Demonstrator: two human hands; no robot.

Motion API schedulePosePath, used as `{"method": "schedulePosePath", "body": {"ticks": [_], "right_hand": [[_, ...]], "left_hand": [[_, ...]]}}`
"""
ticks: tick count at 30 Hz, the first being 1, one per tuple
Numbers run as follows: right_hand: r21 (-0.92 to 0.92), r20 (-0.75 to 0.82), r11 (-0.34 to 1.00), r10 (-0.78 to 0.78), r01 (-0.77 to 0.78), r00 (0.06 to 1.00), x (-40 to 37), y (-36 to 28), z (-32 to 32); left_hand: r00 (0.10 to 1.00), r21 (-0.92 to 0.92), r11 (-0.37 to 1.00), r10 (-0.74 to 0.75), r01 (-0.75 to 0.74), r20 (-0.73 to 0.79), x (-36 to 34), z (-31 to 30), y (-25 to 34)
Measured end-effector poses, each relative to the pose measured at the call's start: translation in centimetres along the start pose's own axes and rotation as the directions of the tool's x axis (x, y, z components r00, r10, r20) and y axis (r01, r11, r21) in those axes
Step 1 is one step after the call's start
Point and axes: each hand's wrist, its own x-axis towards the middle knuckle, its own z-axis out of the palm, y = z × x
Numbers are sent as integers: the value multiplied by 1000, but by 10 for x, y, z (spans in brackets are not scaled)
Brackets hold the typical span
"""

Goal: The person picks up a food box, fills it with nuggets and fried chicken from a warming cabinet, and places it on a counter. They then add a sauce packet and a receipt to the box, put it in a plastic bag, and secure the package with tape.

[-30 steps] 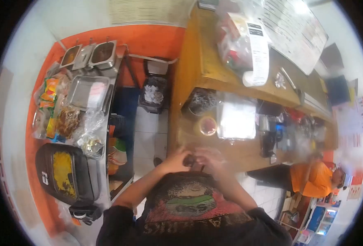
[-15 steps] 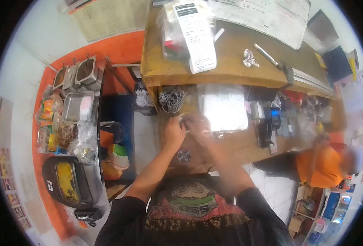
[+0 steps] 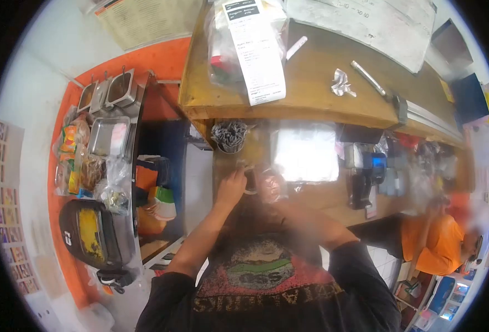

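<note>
Near the counter's (image 3: pixel 223 166) left edge, the left hand (image 3: pixel 231 188) meets a small pale thing (image 3: pixel 249 181). The right hand (image 3: pixel 270 186) is just beside. Blur hides both grips. A clear box (image 3: pixel 305 151) crowds the right.

Left hand (image 3: pixel 230 188) and blurred right hand (image 3: pixel 270 186) meet over the wooden counter (image 3: pixel 322 198), fingertips close together.

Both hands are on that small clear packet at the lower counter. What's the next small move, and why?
Probably set the small clear packet down on the lower counter and steady it. The right hand wraps it while the left hand works at its edge. Both are blurred, and I cannot tell whether its mouth is closed; resting it would ease the fingerwork.
</note>
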Motion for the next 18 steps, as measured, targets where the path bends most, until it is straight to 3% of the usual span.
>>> {"method": "schedulePosePath", "body": {"ticks": [4,6,9,11,12,14,16,18], "right_hand": [[-74,46,968,242,-239,969,-3,-15,12],[15,-3,951,310,-309,951,2,-13,6],[285,-145,908,358,-307,923,10,-10,-10],[366,-217,876,408,-313,887,9,-18,-26],[450,-163,819,467,-356,869,9,-21,-40],[598,-40,676,563,-432,825,12,-25,-65],[435,50,724,575,-536,817,3,-10,0],[389,191,620,669,-681,718,5,-6,3]], "left_hand": [[989,-185,976,-132,118,-62,-5,4,-3],[973,-309,943,-175,121,-151,-6,0,3],[944,-410,881,-308,235,-121,-6,-11,16],[952,-319,939,-205,126,-228,3,-29,35],[950,-269,960,-152,76,-274,5,-33,40],[962,-300,946,-188,123,-198,4,-23,28],[965,-309,938,-211,155,-157,3,-16,21],[963,-299,938,-228,177,-143,1,-12,18]]}}
